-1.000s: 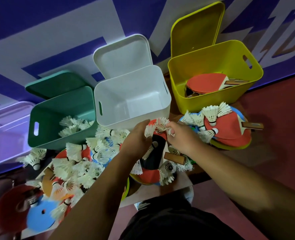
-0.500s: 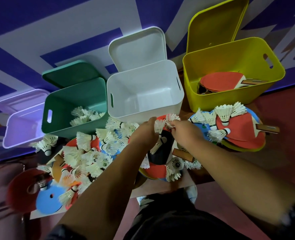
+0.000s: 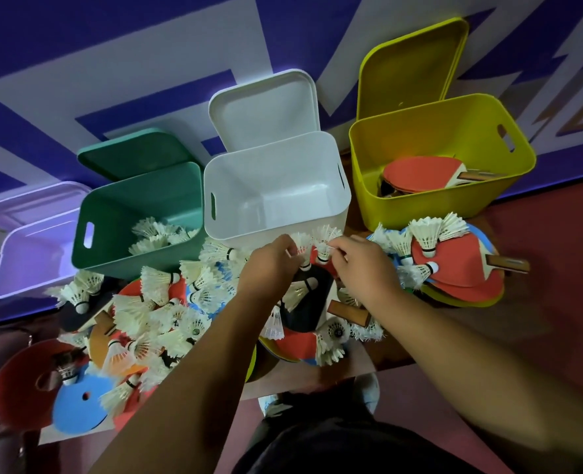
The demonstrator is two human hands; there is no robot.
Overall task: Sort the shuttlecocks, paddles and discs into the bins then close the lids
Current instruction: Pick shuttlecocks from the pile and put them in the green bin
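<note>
My left hand (image 3: 272,265) pinches a white shuttlecock (image 3: 302,247) just in front of the white bin (image 3: 331,213). My right hand (image 3: 365,268) pinches a second shuttlecock (image 3: 324,241) right beside it. Both hover over a black paddle (image 3: 308,302) and red discs. Several shuttlecocks (image 3: 153,316) lie piled on discs and paddles to the left. The green bin (image 3: 112,248) holds a few shuttlecocks (image 3: 156,234). The yellow bin (image 3: 420,206) holds red paddles (image 3: 423,172). More shuttlecocks rest on a red paddle (image 3: 454,268) at right.
A purple bin (image 3: 19,268) stands at far left. All the bins' lids lean open against the blue-and-white wall behind. A red disc (image 3: 16,388) and a blue disc (image 3: 78,405) lie at the table's front left corner. Red floor lies to the right.
Both hands stay at the same spot in front of the white bin, each pinching a shuttlecock. The camera has tilted, shifting the scene slightly.
</note>
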